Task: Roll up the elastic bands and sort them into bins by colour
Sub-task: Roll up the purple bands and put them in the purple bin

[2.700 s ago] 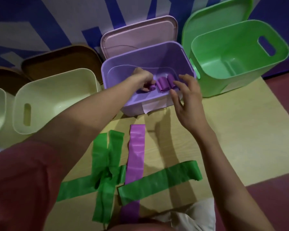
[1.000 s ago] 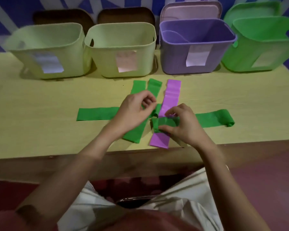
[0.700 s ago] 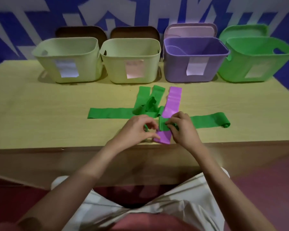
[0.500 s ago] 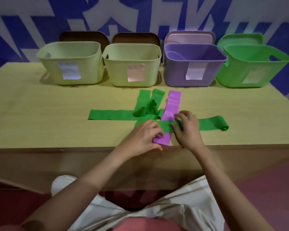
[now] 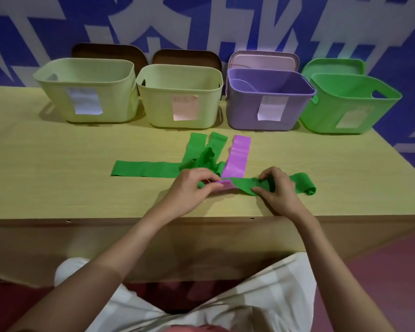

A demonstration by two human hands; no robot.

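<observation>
Head camera, looking down at your two bare hands over a pale wooden table. Near the table's front edge, at about 6 o'clock from the bins, your left hand has its fingers curled, pinching the near end of the purple band, which is folded up into a small roll at your fingertips. From there the purple band runs flat away from you towards 12 o'clock, ending just short of the purple bin.

Your right hand, just at 3 o'clock of the left, has its fingers bent and pinching a green band that lies across the purple one; its far end curls up at 3 o'clock. Another green band stretches flat towards 9 o'clock, and two more green bands lie bunched beside the purple band, pointing to 12 o'clock.

Along the back of the table, four bins stand in a row, each with a paper label: two cream bins at 10 and 11 o'clock, the purple bin at 1 o'clock, and a green bin at 2 o'clock. Lids lean behind them against a blue and white wall.
</observation>
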